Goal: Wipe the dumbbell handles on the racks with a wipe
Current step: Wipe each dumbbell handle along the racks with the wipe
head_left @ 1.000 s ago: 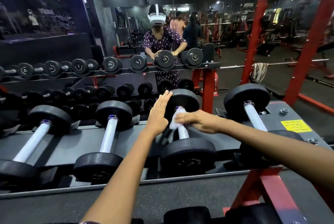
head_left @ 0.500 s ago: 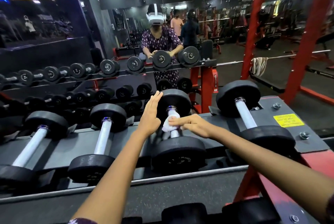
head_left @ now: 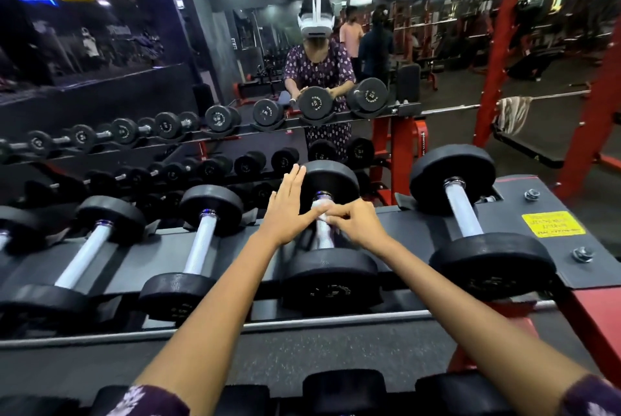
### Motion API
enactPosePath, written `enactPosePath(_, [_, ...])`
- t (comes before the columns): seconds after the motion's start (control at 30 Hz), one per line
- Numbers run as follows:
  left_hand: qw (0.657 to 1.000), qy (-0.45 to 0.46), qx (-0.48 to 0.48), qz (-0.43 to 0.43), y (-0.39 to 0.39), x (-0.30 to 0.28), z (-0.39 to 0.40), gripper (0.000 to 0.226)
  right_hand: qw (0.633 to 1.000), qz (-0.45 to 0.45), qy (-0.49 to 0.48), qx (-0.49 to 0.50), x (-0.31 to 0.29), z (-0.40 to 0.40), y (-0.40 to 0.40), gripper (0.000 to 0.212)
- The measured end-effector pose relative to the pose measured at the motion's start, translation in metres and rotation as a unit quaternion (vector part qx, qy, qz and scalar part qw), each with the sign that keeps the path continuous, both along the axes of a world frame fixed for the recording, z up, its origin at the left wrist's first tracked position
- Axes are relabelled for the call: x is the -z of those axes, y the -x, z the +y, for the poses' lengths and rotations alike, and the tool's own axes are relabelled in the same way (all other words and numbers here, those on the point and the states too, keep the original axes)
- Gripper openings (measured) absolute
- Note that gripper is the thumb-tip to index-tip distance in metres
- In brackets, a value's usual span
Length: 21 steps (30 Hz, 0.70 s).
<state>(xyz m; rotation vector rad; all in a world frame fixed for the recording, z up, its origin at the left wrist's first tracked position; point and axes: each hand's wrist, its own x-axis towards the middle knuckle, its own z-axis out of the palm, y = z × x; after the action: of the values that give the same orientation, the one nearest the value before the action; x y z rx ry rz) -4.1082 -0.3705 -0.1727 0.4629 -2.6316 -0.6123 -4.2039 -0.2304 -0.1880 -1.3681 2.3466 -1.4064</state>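
Centre frame: right hand pinches the white wipe with curled fingers against the far end of a dumbbell handle on the top rack. Left hand is released, fingers straight, flat against the far weight head, thumb touching the wipe. Neighbouring dumbbell sits right of centre, another dumbbell on the left. Yellow label at right edge of rack. Mirror fills upper frame.

Head camera, looking forward-down, close over dumbbell rack.
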Motion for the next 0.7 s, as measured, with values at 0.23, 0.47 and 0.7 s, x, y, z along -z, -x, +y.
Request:
enactPosePath(0.23, [0.994,0.076,-0.052,-0.065,0.0,-0.007,0.01,0.109,0.999,-0.026,0.025,0.014,-0.009,-0.003,-0.004,0.018])
enactPosePath(0.47, [0.997,0.015,-0.065,-0.039,0.005,-0.01,0.014,0.068,0.955,-0.294,0.022,-0.003,0.006,-0.001,-0.001,0.042])
enactPosePath(0.7, [0.997,-0.015,-0.063,-0.031,0.006,-0.012,0.012,0.062,0.84,-0.526,0.07,-0.115,-0.01,-0.005,0.016,0.061])
